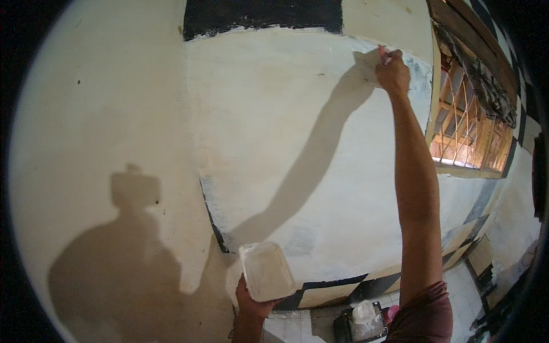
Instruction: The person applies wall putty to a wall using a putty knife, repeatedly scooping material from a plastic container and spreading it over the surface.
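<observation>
High on the wall, close to the window, my right hand (394,74) is closed around a small tool with a pinkish-red part (382,54). The rest of that tool is hidden by my fingers and the shadow. A broad white-coated patch (286,131) covers the wall in front of me, with bluish-grey showing through near its right edge. Low down, my left hand (254,306) grips a rectangular whitish tub (245,274) from beneath and the side. The tub is tilted so its inside shows, coated with pale residue.
A barred window (469,120) with dark cloth hanging over it is on the right. Above the patch is a black painted block (263,17). Below, a black box-like stand (343,327) holds a white bundle (364,312), with a pink object (392,312) beside it.
</observation>
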The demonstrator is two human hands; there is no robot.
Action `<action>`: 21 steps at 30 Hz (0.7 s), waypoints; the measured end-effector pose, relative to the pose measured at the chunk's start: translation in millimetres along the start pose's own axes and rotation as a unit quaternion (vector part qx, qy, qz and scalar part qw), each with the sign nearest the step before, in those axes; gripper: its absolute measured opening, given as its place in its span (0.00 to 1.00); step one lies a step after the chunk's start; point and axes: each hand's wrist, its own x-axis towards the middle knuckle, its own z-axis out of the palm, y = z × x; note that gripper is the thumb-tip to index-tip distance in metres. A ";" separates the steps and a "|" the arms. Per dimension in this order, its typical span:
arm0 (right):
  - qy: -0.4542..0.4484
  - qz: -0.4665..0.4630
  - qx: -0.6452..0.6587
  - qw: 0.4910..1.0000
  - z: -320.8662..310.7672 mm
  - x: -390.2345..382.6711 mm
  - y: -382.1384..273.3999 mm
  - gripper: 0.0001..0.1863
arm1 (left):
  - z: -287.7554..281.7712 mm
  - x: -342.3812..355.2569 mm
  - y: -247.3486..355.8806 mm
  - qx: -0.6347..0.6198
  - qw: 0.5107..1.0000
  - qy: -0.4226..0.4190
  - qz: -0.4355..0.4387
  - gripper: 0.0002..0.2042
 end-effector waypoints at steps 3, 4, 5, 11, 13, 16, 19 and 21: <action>-0.041 -0.018 0.058 0.997 34.1 -27.5 -71.0 0.21 | -2.6 -14.6 14.3 0.002 0.998 0.032 0.045 0.31; -0.054 0.015 0.067 0.996 46.7 -32.1 -94.8 0.22 | -5.2 -17.7 17.8 0.005 0.998 0.033 0.054 0.31; -0.072 -0.018 0.100 0.992 54.9 -40.4 -116.7 0.22 | -7.6 -20.1 21.2 0.007 0.998 0.032 0.062 0.31; -0.171 -0.082 0.205 0.960 85.8 -117.3 -258.4 0.25 | -16.2 -33.7 34.7 0.030 0.993 0.030 0.107 0.31; -0.170 -0.126 0.196 0.958 84.7 -136.4 -279.6 0.23 | -11.4 -36.2 31.8 0.079 0.987 0.023 0.135 0.30; -0.123 -0.210 0.187 0.952 77.4 -148.0 -285.6 0.17 | 7.0 -46.6 32.9 0.090 0.985 0.009 0.148 0.30; -0.035 -0.305 0.128 0.943 73.2 -142.8 -274.2 0.16 | 13.0 -48.3 35.0 0.003 0.994 0.032 0.108 0.37; 0.022 -0.374 0.097 0.922 73.4 -127.6 -256.2 0.19 | 14.4 -47.4 28.5 0.054 0.991 0.033 0.121 0.43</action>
